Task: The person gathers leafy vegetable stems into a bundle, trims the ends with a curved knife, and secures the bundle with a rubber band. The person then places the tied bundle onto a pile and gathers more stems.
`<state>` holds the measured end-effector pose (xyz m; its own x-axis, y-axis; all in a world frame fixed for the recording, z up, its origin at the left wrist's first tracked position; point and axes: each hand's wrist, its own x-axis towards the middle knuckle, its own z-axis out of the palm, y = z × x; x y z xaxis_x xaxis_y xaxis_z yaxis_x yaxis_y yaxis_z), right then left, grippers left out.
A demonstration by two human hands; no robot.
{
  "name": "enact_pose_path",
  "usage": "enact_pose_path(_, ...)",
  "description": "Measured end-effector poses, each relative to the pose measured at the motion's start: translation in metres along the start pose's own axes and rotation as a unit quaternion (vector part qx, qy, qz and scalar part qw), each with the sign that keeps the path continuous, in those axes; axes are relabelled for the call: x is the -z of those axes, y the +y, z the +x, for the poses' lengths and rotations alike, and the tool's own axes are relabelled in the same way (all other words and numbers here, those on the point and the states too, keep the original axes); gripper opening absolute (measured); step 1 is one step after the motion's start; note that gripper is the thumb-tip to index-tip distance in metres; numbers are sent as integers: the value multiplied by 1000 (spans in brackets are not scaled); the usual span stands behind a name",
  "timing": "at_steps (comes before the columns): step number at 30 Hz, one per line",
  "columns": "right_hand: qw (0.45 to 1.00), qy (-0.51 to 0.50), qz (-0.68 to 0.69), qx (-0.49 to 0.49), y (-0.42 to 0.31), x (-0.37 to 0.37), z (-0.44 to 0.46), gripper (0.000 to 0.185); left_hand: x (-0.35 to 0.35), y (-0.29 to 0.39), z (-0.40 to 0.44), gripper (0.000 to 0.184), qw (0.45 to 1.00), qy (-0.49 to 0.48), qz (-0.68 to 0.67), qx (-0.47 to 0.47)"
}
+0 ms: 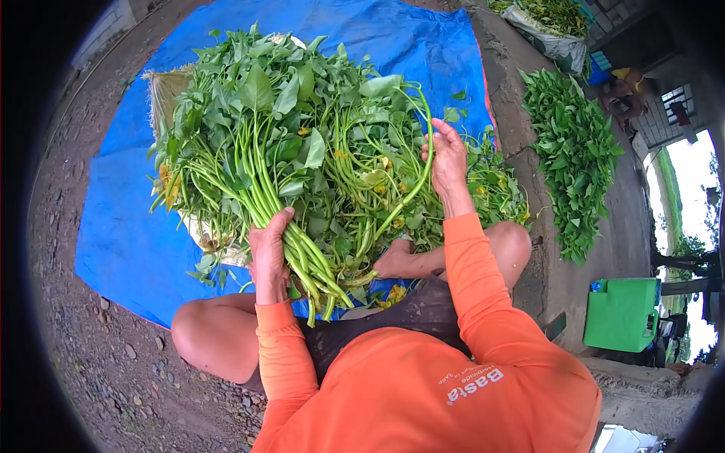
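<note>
My left hand is wrapped around a thick bunch of long-stemmed leafy greens, which look like water spinach. The cut stem ends point down toward my lap, and the leaves fan out up and to the left. In my right hand, the fingers are closed on a single long green stem that arches over at its top to a leaf and runs down toward my foot. Between and beyond my hands lies a big heap of the same greens, with some yellowed leaves mixed in.
Under the heap is a blue tarp. A second pile of leafy greens lies to the right, with a filled sack behind it. A green plastic container stands at right. Another person is at the far right. Gravel borders the tarp.
</note>
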<state>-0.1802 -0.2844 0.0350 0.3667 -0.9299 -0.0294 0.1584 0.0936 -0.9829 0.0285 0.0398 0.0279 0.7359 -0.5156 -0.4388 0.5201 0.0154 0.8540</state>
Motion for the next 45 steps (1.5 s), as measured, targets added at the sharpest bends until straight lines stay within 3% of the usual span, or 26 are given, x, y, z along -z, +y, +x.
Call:
enact_pose_path(3, 991, -29, 92, -94, -7, -2, -13, 49, -1, 5, -9, 27, 999, -15, -9, 34)
enact_pose_path(4, 985, -66, 120, -106, -5, 3, -17, 56, 2, 1, -6, 26, 1000, -12, -15, 25)
enact_pose_path(7, 986, -90, 84, -111, -15, -12, -37, 52, 4, -5, -2, 29, 999, -22, -41, 22)
enact_pose_path(10, 992, -67, -102, 30, -31, -48, -66, 40, 7, -14, 3, 30, 999, -11, -34, 20)
enact_pose_path(13, 903, -37, -345, 255, -69, -102, -102, 35, 2, -15, -1, 30, 999, -18, -41, 19)
enact_pose_path(16, 837, -94, -417, 340, -65, -143, -112, 33, -1, -22, 5, 29, 997, -45, -63, 0)
enact_pose_path(19, 863, -266, -376, 208, -18, -174, -129, 32, -5, -42, 10, 27, 983, -104, -154, 5)
enact_pose_path(21, 861, -256, -420, 126, 26, -179, -134, 33, -14, -44, 4, 29, 962, -98, -254, 13)
enact_pose_path(22, 859, -258, -422, 129, 30, -177, -133, 33, -8, -54, 11, 30, 958, -117, -262, 15)
enact_pose_path(26, 924, -289, -251, -19, 59, -170, -129, 35, 14, -81, 29, 34, 925, -187, -309, 116)
enact_pose_path(29, 949, -219, -206, -97, 50, -176, -141, 33, 14, -77, 28, 35, 891, -228, -357, 162)
enact_pose_path(34, 921, -199, -329, 58, 59, -176, -150, 25, 3, -78, 22, 32, 887, -173, -401, 150)
enact_pose_path(37, 913, -204, -342, 92, 67, -170, -152, 26, -7, -82, 23, 32, 904, -123, -397, 101)
enact_pose_path(38, 914, -214, -339, 63, 70, -169, -151, 26, -18, -87, 15, 32, 935, -28, -354, -5)
enact_pose_path(41, 911, -249, -330, -3, 70, -169, -154, 26, -22, -86, 11, 35, 961, 12, -271, -61)
enact_pose_path(43, 900, -292, -323, -2, 68, -169, -155, 26, -7, -86, 27, 34, 924, -93, -346, 134)
enact_pose_path(45, 876, -297, -375, 56, 58, -169, -160, 27, -8, -75, 26, 29, 935, -61, -328, 118)
